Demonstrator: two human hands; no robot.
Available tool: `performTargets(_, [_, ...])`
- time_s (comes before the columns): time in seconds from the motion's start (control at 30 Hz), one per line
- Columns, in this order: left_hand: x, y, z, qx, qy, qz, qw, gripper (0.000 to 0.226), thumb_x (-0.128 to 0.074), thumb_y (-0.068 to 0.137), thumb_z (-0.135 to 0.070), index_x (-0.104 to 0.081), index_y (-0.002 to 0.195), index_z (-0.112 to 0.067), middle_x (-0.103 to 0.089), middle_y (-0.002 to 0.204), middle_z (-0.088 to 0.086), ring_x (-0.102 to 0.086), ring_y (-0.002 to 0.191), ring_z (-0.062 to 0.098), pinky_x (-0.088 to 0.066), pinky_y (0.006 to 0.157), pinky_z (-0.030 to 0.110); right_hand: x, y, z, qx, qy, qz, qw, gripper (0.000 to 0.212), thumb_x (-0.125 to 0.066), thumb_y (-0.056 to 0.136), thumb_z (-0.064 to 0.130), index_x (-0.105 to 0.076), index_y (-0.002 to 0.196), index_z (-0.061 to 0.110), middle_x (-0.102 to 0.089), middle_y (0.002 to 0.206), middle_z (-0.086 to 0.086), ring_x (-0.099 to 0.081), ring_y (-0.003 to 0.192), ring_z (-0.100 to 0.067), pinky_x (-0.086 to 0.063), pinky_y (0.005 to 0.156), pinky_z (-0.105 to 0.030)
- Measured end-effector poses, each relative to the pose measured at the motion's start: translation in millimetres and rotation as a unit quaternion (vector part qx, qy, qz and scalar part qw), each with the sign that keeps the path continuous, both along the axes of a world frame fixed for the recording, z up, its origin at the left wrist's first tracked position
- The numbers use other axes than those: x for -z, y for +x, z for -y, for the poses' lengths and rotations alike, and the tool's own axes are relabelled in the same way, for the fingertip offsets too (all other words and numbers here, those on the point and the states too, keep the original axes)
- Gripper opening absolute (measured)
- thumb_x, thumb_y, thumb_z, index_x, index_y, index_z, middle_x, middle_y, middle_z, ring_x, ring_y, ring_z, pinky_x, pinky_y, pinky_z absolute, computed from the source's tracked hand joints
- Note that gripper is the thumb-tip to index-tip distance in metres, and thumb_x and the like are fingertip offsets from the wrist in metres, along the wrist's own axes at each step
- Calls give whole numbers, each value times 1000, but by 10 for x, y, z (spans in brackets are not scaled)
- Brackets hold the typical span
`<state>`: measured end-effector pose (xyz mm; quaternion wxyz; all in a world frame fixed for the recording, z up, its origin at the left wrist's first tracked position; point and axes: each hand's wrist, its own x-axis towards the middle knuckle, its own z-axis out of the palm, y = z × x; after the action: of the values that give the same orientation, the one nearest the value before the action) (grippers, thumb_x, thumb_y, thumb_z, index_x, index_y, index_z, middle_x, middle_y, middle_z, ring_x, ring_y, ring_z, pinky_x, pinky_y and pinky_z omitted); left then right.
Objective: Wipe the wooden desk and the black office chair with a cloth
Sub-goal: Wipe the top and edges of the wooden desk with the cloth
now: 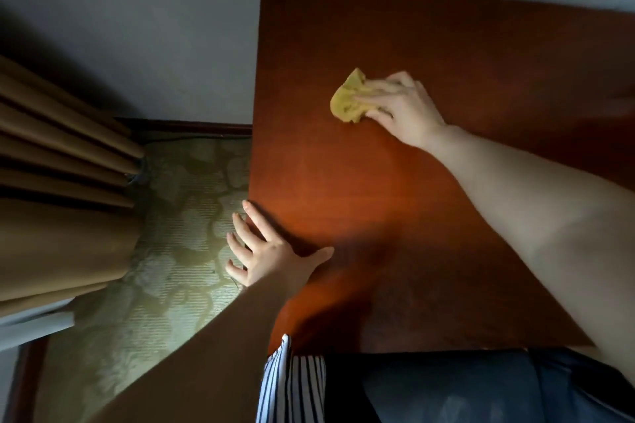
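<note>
On the wooden desk [343,182], the right hand [405,110] grips a cloth [347,99]; left hand [271,252] rests, fingers [256,220] spread.

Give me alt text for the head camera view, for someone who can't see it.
The right hand holds a crumpled yellow cloth against the reddish wooden desk, while the left hand rests open on the desk's left edge. Brown curtains hang beside patterned carpet to the left.

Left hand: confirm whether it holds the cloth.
No, the left hand rests open on the desk edge; the right hand grips the yellow cloth.
</note>
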<state>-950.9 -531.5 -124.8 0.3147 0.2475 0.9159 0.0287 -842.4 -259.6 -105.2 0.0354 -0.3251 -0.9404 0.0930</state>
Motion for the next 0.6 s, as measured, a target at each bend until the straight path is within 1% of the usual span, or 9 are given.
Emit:
performTargets(0.07, [27, -5, -1, -1, 2, 2, 1000, 152, -64, 42, -84, 43, 131, -22, 15, 154, 3, 4, 143, 29, -13, 110, 52, 53, -213, -93, 126, 25, -16, 992, 33, -54, 95, 30, -59, 127, 33, -48, 142, 3, -39, 121, -31, -32, 95, -42])
performTargets(0.13, [34, -13, -5, -5, 6, 6, 1000, 151, -63, 41, -85, 44, 129, -24, 16, 153, 3, 4, 142, 28, -13, 110, 53, 111, -375, -27, 233, 29, -34, 971, 32, -53, 95, 31, -59, 126, 36, -47, 141, 8, -39, 121, -28, -31, 95, -39])
performTargets(0.17, [36, -21, -13, -6, 8, 9, 1000, 151, -64, 41, -84, 44, 128, -25, 16, 153, 3, 4, 142, 29, -13, 110, 53, 133, -429, 41, 265, 28, -47, 963, 32, -53, 95, 31, -59, 125, 37, -47, 141, 10, -39, 120, -27, -30, 95, -38])
performTargets(0.2, [39, -31, -14, -7, 9, 12, 1000, 151, -64, 41, -84, 45, 127, -26, 16, 153, 3, 4, 142, 29, -13, 110, 54, 151, -459, 133, 275, 28, -58, 959, 32, -53, 94, 30, -60, 124, 37, -48, 141, 11, -39, 120, -26, -30, 94, -38])
performTargets(0.27, [39, -47, -8, -5, 7, 15, 1000, 151, -64, 40, -84, 45, 128, -26, 16, 154, 2, 3, 143, 29, -13, 109, 55, 159, -425, 364, 243, 23, -62, 968, 31, -54, 94, 30, -61, 122, 37, -48, 140, 11, -40, 117, -27, -29, 93, -37])
performTargets(0.33, [50, -64, -13, -4, 7, 14, 1000, 152, -64, 40, -85, 42, 131, -25, 14, 154, 3, 1, 142, 30, -13, 109, 56, 155, -306, 629, 163, 7, -63, 985, 30, -56, 92, 30, -63, 121, 35, -49, 140, 10, -41, 116, -28, -28, 91, -36])
performTargets(0.4, [63, -63, -21, -3, 9, 15, 1000, 152, -64, 39, -85, 39, 133, -25, 12, 155, 4, -1, 142, 31, -14, 109, 57, 109, -111, 951, 92, -15, -63, 994, 32, -59, 90, 30, -64, 121, 33, -52, 138, 7, -43, 116, -29, -29, 89, -37])
performTargets(0.53, [105, -101, -3, -13, 22, -11, 1000, 150, -65, 35, -85, 37, 131, -30, 5, 156, 5, -6, 141, 33, -16, 108, 58, -2, 306, 1615, 6, -23, -66, 998, 32, -70, 79, 23, -71, 111, 28, -63, 124, 2, -56, 102, -32, -41, 81, -43])
performTargets(0.6, [134, -126, -7, -18, 32, -18, 999, 151, -62, 31, -86, 35, 133, -31, 2, 155, 6, -8, 140, 33, -16, 108, 58, -22, 545, 1839, -36, -25, -55, 998, 32, -74, 78, 20, -72, 110, 26, -65, 121, 1, -59, 99, -33, -45, 78, -45])
